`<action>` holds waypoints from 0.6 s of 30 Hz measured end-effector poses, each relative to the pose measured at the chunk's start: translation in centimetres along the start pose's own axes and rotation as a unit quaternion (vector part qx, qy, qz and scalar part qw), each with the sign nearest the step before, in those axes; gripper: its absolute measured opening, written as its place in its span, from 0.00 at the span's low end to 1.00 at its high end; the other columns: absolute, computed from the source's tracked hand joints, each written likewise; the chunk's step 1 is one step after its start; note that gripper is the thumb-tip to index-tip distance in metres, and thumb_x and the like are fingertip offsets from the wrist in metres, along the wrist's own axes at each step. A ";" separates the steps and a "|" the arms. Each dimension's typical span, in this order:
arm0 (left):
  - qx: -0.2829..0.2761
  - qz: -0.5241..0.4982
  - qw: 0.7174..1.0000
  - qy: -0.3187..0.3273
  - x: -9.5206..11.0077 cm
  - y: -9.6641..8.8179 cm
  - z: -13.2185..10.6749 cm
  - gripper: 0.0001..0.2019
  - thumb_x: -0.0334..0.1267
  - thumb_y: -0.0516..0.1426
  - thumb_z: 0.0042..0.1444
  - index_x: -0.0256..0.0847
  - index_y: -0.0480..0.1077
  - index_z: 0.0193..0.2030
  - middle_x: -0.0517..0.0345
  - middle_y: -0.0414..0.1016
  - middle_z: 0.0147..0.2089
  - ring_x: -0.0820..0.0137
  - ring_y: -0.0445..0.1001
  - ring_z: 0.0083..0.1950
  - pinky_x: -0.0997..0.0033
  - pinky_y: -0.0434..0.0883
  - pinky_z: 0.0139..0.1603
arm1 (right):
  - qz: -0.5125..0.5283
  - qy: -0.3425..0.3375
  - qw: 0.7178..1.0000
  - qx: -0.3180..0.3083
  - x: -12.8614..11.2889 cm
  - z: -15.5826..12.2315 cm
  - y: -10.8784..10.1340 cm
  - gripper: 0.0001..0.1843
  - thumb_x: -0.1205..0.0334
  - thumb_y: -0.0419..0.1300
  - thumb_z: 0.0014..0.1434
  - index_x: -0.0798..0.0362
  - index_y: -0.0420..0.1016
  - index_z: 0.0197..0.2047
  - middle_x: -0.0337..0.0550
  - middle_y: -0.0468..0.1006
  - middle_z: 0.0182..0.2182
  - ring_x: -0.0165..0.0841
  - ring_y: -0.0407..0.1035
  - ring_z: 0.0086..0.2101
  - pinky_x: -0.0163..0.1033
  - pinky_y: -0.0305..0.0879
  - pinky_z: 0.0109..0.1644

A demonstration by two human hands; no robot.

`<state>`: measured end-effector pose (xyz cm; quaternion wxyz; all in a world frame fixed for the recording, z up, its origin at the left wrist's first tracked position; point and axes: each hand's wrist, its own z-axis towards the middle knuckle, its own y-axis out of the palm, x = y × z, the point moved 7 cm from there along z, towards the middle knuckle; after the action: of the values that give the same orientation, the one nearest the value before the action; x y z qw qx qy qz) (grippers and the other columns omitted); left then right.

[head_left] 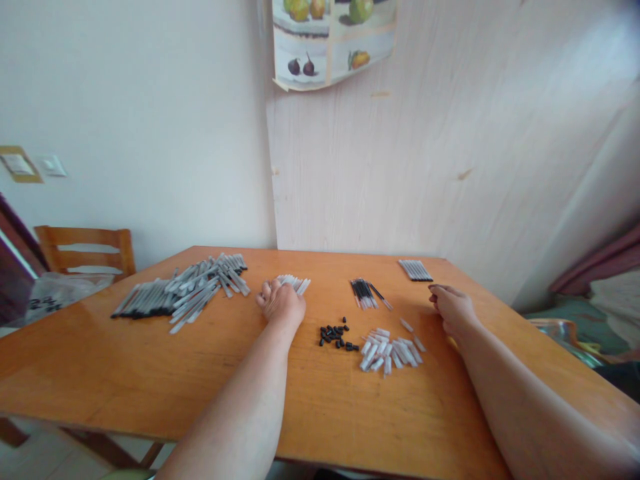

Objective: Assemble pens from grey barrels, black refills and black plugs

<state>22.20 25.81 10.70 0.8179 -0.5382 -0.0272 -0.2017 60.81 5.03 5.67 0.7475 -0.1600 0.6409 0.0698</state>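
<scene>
My left hand (283,301) rests on the table with its fingers curled. It lies against a small group of whitish translucent tubes (299,284), partly hiding them; whether it grips any is hidden. On the right, my right hand (451,308) is closed with its fingertips together, and anything in them is too small to make out. Just beyond it lies a neat row of tubes with black ends (415,270). Between my hands are thin black sticks with pale tips (364,293), small black caps (333,335) and a loose heap of short clear sleeves (390,351).
A large pile of grey-white tubes (210,283), several with black ends, covers the left part of the wooden table (225,393). A wooden chair (93,247) stands beyond the left edge, with a plastic bag (60,293) beside it. The wall (350,200) rises behind the table.
</scene>
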 end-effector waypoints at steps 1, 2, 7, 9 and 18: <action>0.000 0.007 1.000 -0.004 0.0 -0.1 0.0 0.12 0.40 0.53 0.54 0.41 0.73 0.42 0.42 0.67 0.57 0.50 0.56 0.61 0.48 0.54 0.56 | 0.001 -0.001 1.000 -0.003 0.1 0.1 0.0 0.13 0.57 0.60 0.45 0.57 0.76 0.32 0.37 0.69 0.18 0.27 0.57 0.17 0.33 0.52 0.19; 0.001 0.012 1.000 -0.007 0.0 -0.1 0.0 0.12 0.40 0.53 0.55 0.41 0.73 0.42 0.43 0.68 0.56 0.51 0.57 0.61 0.49 0.55 0.56 | 0.000 -0.001 1.000 -0.005 0.1 0.1 0.0 0.13 0.57 0.60 0.45 0.56 0.75 0.32 0.37 0.69 0.18 0.27 0.57 0.17 0.33 0.52 0.19; 0.023 0.017 1.000 -0.004 0.2 -0.5 -0.1 0.11 0.39 0.53 0.55 0.41 0.73 0.40 0.44 0.70 0.54 0.53 0.58 0.60 0.50 0.56 0.55 | -0.007 -0.001 1.000 -0.004 0.5 0.5 0.1 0.13 0.56 0.60 0.45 0.56 0.76 0.32 0.37 0.69 0.18 0.27 0.57 0.17 0.33 0.52 0.19; 0.036 0.010 0.999 0.003 0.3 -0.8 0.0 0.10 0.40 0.53 0.55 0.41 0.72 0.41 0.44 0.71 0.53 0.52 0.59 0.59 0.50 0.56 0.55 | -0.005 0.000 1.000 -0.003 0.6 0.7 0.1 0.13 0.56 0.60 0.45 0.56 0.76 0.32 0.37 0.69 0.18 0.27 0.56 0.17 0.33 0.51 0.19; 0.036 -0.081 0.995 0.053 1.6 -1.7 0.2 0.14 0.41 0.50 0.60 0.45 0.68 0.51 0.48 0.77 0.42 0.58 0.71 0.49 0.56 0.59 0.50 | -0.025 -0.008 1.000 -0.010 0.4 0.5 0.3 0.17 0.54 0.60 0.45 0.57 0.76 0.34 0.39 0.70 0.20 0.27 0.57 0.17 0.33 0.50 0.19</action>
<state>23.08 24.96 12.69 0.8183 -0.4926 -0.0344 -0.2943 61.29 5.41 5.33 0.7528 -0.1830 0.6296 0.0588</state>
